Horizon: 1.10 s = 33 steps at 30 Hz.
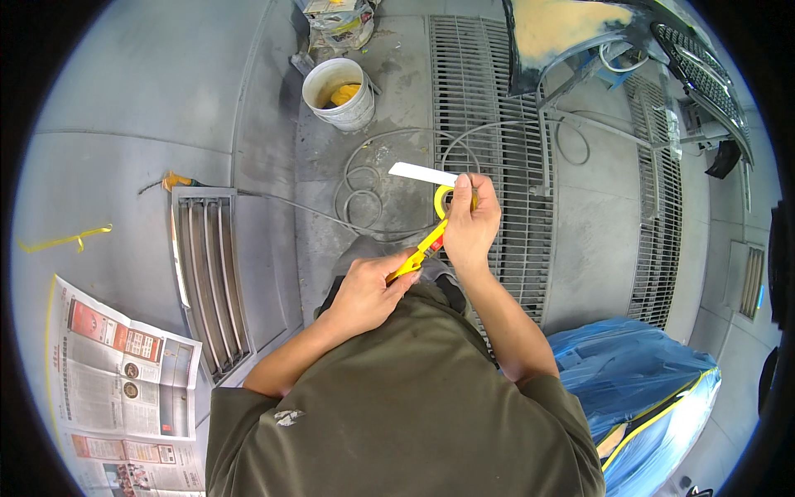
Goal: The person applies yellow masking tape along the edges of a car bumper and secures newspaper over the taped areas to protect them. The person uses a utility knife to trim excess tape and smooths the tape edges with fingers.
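Observation:
My left hand, in front of my chest, closes round the lower end of a long, narrow yellow tool with a red patch; its exact kind does not show. It slants up and right toward my right hand. Between the thumb and fingers of that hand is pinched a flat white strip, cut at a slant at its free left end. A curved yellow band shows just below the strip, against the right fingers. How band, strip and tool join is hidden by the fingers.
A white bucket with something yellow inside stands ahead. A hose coils over the floor grating. Newspaper and a louvred vent are at left. Blue plastic sheeting lies at right; a car body panel is far right.

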Available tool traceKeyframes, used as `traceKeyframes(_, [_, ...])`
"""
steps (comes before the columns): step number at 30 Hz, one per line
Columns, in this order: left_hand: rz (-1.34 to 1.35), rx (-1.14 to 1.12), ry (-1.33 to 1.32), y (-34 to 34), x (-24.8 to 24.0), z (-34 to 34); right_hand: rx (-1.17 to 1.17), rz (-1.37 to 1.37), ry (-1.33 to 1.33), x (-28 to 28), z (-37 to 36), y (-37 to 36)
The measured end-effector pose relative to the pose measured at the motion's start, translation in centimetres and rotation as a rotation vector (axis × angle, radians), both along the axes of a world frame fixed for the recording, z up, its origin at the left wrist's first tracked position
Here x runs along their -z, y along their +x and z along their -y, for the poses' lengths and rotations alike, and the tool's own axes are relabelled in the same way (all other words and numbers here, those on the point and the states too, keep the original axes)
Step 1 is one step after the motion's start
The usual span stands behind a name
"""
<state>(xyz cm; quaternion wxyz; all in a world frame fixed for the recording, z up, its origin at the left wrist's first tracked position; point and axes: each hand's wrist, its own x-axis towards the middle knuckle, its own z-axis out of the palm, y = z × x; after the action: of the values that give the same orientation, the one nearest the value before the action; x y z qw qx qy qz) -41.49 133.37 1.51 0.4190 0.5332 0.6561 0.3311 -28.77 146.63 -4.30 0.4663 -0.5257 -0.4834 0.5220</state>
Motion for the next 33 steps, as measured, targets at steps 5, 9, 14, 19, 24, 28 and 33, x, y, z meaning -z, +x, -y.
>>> traceKeyframes(5, [-0.076, 0.075, -0.155, -0.3, 0.3, -2.7, 0.031, -0.067, 0.029, 0.1, -0.5, -0.5])
traceKeyframes(9, [0.130, 0.076, -0.254, -1.2, 1.4, -5.6, 0.025, 0.127, 0.132, 0.8, -1.8, -1.7])
traceKeyframes(14, [0.121, 0.144, -0.225, -4.4, 3.3, -11.5, 0.052, 0.175, 0.023, 1.4, -7.0, -3.5])
traceKeyframes(19, [0.207, 0.257, -0.271, -9.9, 5.2, -20.1, 0.071, 0.328, -0.045, 2.0, -14.0, -8.7])
traceKeyframes(24, [0.325, 0.088, -0.338, -16.6, 6.2, -26.0, 0.223, 0.411, -0.184, 3.0, -20.7, -16.1])
traceKeyframes(28, [0.431, 0.047, -0.209, -21.2, 7.2, -30.2, 0.189, 0.085, -0.169, 2.6, -24.6, -21.9])
traceKeyframes(33, [0.690, -0.014, -0.376, -25.1, 6.7, -34.3, 0.148, -0.064, -0.136, 2.3, -32.3, -22.9])
